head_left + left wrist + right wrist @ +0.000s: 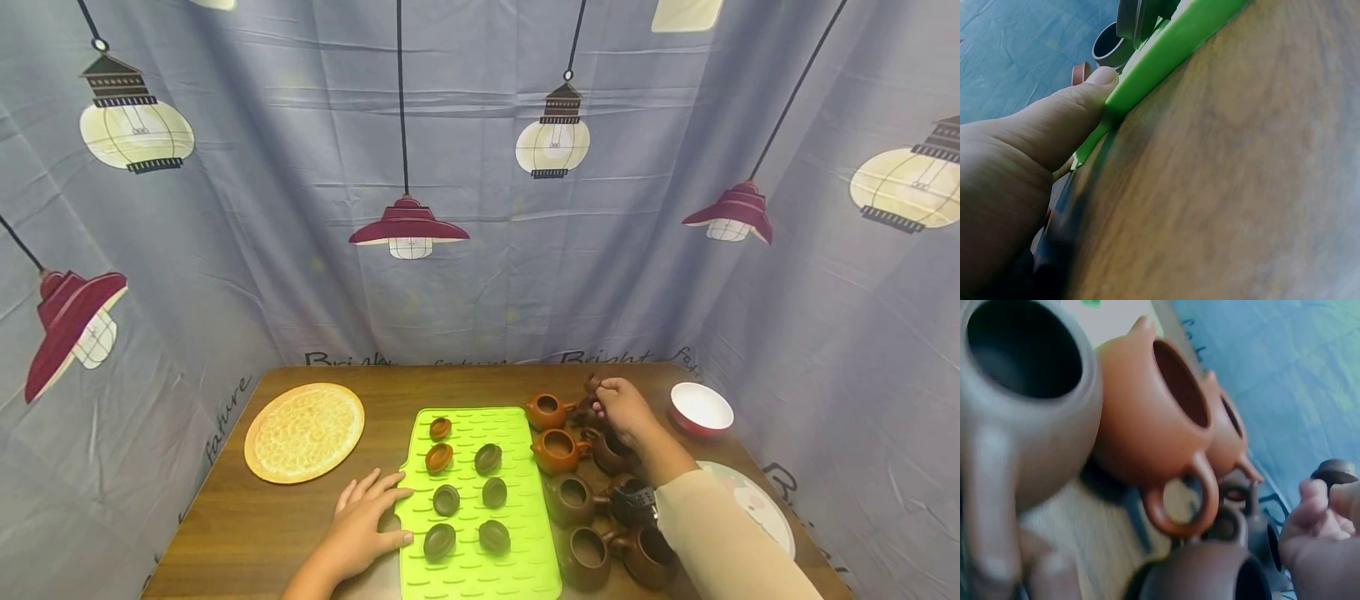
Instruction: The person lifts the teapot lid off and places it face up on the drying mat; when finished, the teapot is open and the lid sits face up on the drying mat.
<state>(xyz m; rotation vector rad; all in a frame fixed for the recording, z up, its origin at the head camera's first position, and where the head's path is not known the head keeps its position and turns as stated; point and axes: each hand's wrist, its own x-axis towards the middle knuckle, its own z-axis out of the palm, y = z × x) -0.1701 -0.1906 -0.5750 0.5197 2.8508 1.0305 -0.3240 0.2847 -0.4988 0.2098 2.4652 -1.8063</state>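
Observation:
My left hand (362, 523) lies with fingers spread at the left edge of a lime-green drying mat (480, 579). In the left wrist view its thumb (1079, 100) touches the mat's side. Orange teapot lids (438, 457) and several dark brown lids (494, 537) rest on the mat. My right hand (626, 408) pinches a small dark brown teapot lid (1335, 470) between thumb and fingers, above the far end of the teapots. Two orange lidless teapots (557, 451) and several dark brown ones (587, 557) stand close together right of the mat, the right arm partly hiding some.
A round, pizza-like yellow mat (303, 433) lies at the far left of the wooden table (217, 533). To the right are a red and white bowl (701, 408) and a pale round plate (757, 500), partly behind the sleeve. A lamp-print curtain (480, 300) surrounds the table.

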